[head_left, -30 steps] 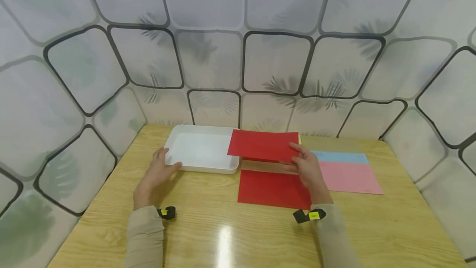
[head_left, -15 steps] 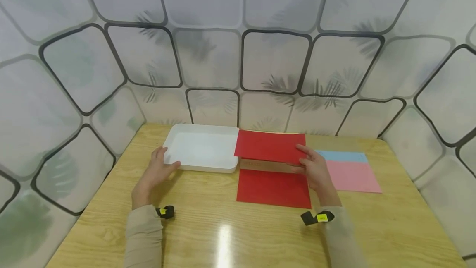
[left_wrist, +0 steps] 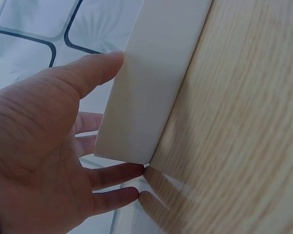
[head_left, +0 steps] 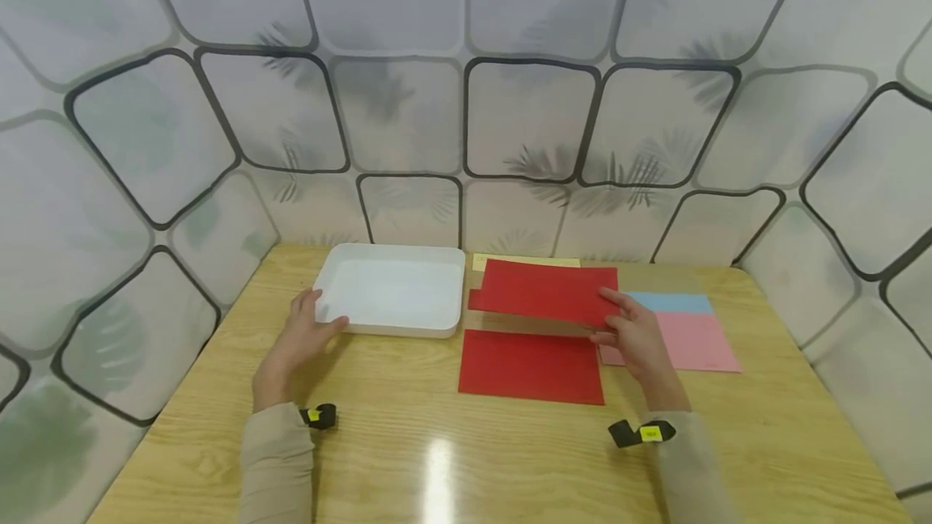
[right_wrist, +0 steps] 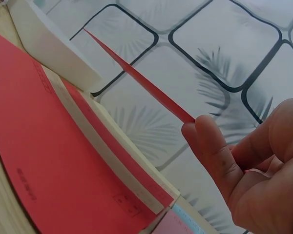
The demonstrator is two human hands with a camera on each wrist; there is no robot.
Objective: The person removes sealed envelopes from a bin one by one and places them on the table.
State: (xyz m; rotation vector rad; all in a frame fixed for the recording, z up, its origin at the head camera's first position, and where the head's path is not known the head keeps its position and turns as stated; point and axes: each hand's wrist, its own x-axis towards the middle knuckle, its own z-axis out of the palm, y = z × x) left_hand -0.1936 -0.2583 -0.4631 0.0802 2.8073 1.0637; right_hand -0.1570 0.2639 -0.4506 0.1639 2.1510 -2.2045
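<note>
My right hand [head_left: 641, 334] pinches the right end of a red envelope [head_left: 549, 289] between thumb and fingers. In the right wrist view this envelope shows nearly edge-on, raised over a row of overlapping envelopes. Front of that row is a red envelope [head_left: 531, 366]. Behind it come a brown strip [right_wrist: 97, 141], another red envelope [right_wrist: 117, 146] and a pale yellow one [head_left: 526, 263], partly hidden. At the white tray [head_left: 389, 330], my left hand [head_left: 294, 338] holds the near left corner, thumb on the front rim and fingers along the left side.
Right of the row lie a pink envelope [head_left: 692, 342], a light blue one [head_left: 673, 303] and a brown one [head_left: 662, 277], overlapping. All stand on a wooden table [head_left: 364, 443]. A patterned curtain [head_left: 408, 120] surrounds the back and sides.
My right hand has moved right with the red envelope, away from the tray, and the yellow and red envelopes behind now show. The left hand stays at the tray corner.
</note>
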